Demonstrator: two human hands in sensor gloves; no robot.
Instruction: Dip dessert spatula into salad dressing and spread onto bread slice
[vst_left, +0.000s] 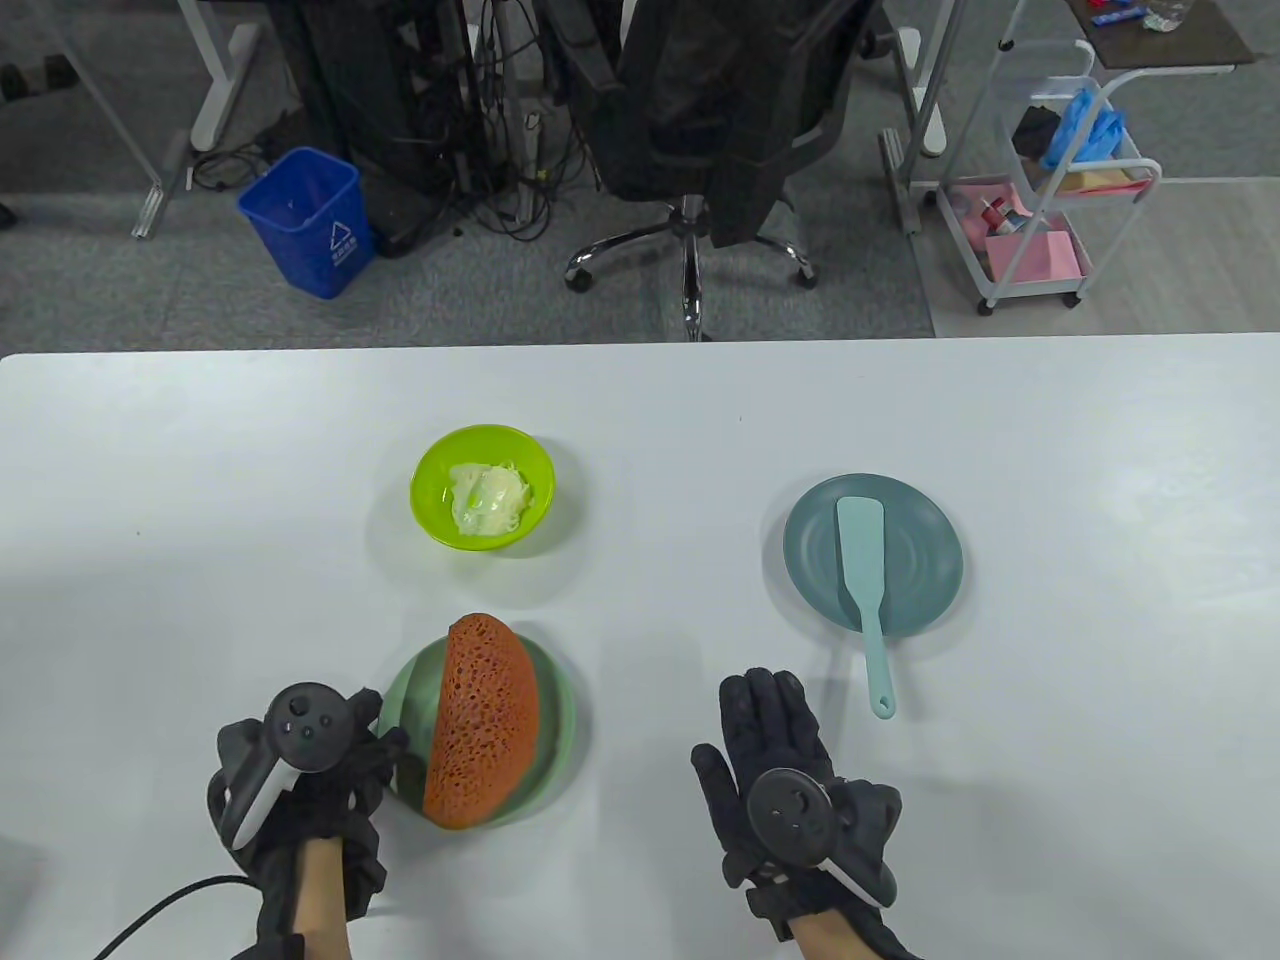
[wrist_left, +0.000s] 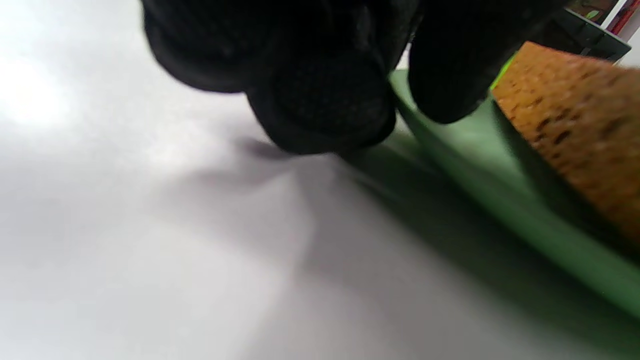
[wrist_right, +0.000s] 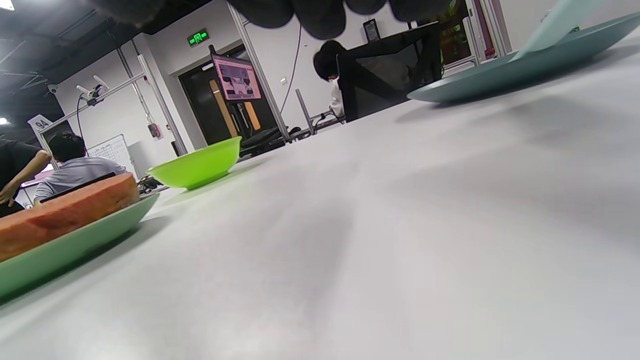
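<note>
The light teal dessert spatula (vst_left: 862, 570) lies on a teal plate (vst_left: 920, 590), its handle sticking out toward me. A lime green bowl (vst_left: 430, 490) holds pale salad dressing (vst_left: 487, 497). The orange-brown bread slice (vst_left: 480, 720) lies on a green plate (vst_left: 558, 720). My left hand (vst_left: 380, 742) holds that plate's left rim; in the left wrist view a finger (wrist_left: 450, 75) lies over the rim (wrist_left: 480, 165) beside the bread (wrist_left: 580, 130). My right hand (vst_left: 765, 715) lies flat and empty on the table, left of and below the spatula handle.
The white table (vst_left: 1100, 450) stretches wide around the dishes. In the right wrist view the bowl (wrist_right: 200, 165), bread (wrist_right: 65, 210) and teal plate (wrist_right: 500, 75) show low across the table. An office chair, blue bin and cart stand beyond the far edge.
</note>
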